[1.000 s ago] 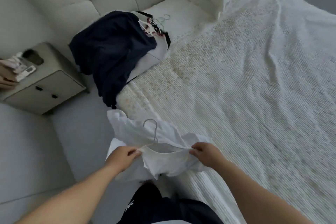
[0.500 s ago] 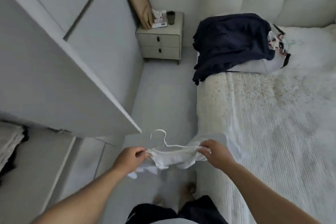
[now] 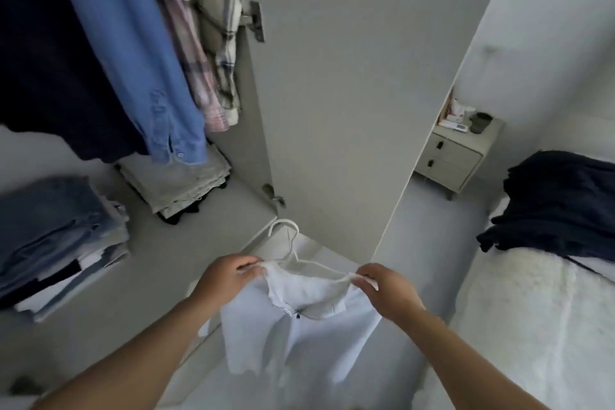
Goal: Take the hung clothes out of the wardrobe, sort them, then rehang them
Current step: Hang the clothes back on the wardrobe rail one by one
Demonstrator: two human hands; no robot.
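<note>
Head view: at lower centre the left hand [image 3: 223,280] and right hand [image 3: 387,289] each pinch a shoulder of the white shirt [image 3: 296,323] on its white hanger [image 3: 289,243]. The open wardrobe door [image 3: 349,93] stands just behind; hung shirts [image 3: 139,53] upper left, folded stacks [image 3: 60,236] at left, bed [image 3: 539,326] at right.

4 hung shirts [image 3: 133,53], 1 hanger [image 3: 293,250]

The hanger's [image 3: 293,255] shoulders are hidden inside the white shirt [image 3: 299,326], whose hem runs off the bottom edge. The hung clothes [image 3: 133,53] are cut off at the top and blurred. The bedside items [image 3: 466,118] are too small to tell.
</note>
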